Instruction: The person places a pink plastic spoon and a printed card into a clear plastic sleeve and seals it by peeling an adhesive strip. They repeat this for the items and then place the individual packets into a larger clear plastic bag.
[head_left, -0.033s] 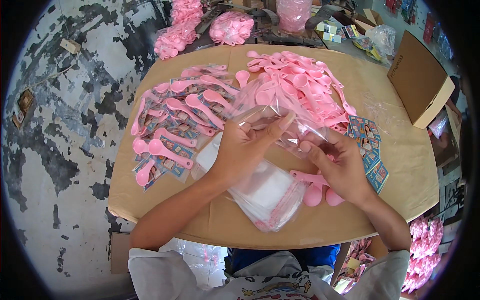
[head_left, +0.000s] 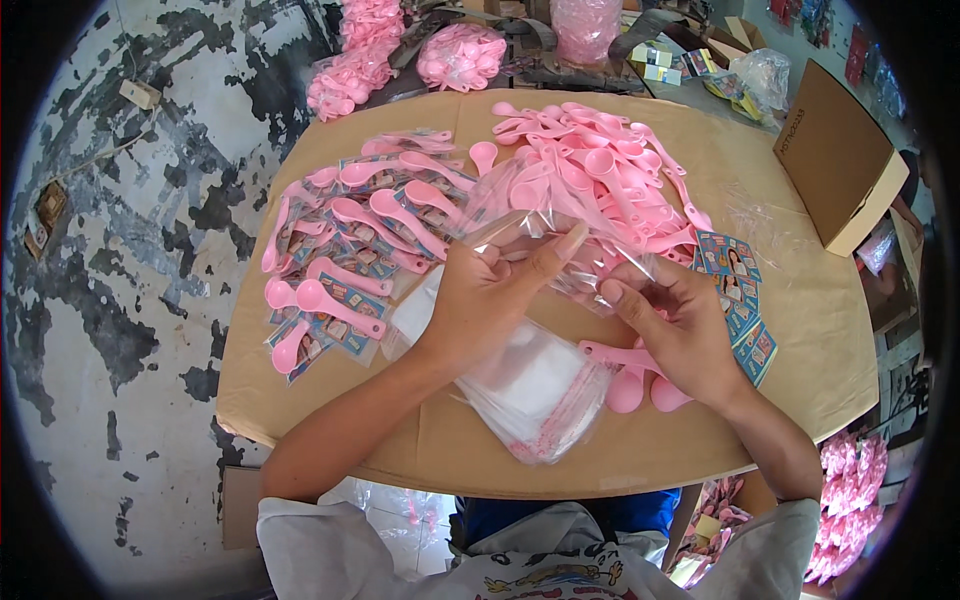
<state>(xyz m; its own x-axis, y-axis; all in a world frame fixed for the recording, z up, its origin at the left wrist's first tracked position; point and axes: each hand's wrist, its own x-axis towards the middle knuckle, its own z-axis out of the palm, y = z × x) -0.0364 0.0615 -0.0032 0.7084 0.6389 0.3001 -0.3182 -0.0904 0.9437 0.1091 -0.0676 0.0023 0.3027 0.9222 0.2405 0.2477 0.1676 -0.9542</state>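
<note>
Between my hands a clear plastic bag (head_left: pixel 545 215) is held up over the table. My left hand (head_left: pixel 500 280) pinches its left side, thumb stretched along the film. My right hand (head_left: pixel 680 320) grips its lower right edge between thumb and fingers. Below my left hand lies a stack of flat clear bags (head_left: pixel 540 400) with pinkish edges. A few loose pink spoons (head_left: pixel 626 388) rest beside the stack, partly under my right hand. Past the bag sits a heap of loose pink spoons (head_left: pixel 600 165). On the left lie several bagged pink spoons (head_left: pixel 340 305) with printed cards.
Blue printed cards (head_left: pixel 742 320) lie right of my right hand on the brown-covered table (head_left: pixel 815 345). An upright cardboard box (head_left: pixel 835 155) stands at the right edge. Bulging bags of pink spoons (head_left: pixel 462 56) sit beyond the far edge. A peeling wall (head_left: pixel 120 330) is at left.
</note>
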